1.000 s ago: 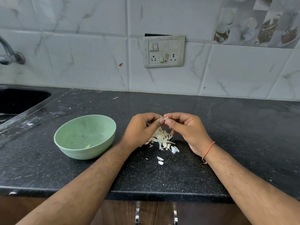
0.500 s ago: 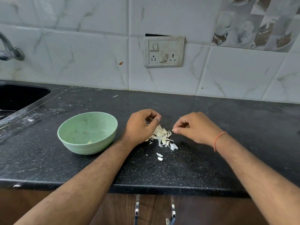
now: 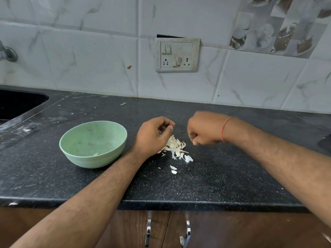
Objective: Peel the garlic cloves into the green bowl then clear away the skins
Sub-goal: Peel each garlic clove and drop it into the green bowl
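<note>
Papery white garlic skins (image 3: 174, 147) lie heaped on the black speckled counter (image 3: 215, 176), between the two hands and right of the green bowl (image 3: 93, 144). They look feather-light and brittle, best gathered by scooping from the heap's edges. The left hand (image 3: 152, 136) rests against the heap, fingers curled; whether it holds a clove cannot be told. The right hand (image 3: 204, 129), blurred, is curled just beside the heap; its grip is unclear.

Beside the green bowl (image 3: 93, 144) lay a heap of garlic skins (image 3: 174, 146), with the left hand (image 3: 154, 136) and right hand (image 3: 204, 129) curled either side of it.
</note>
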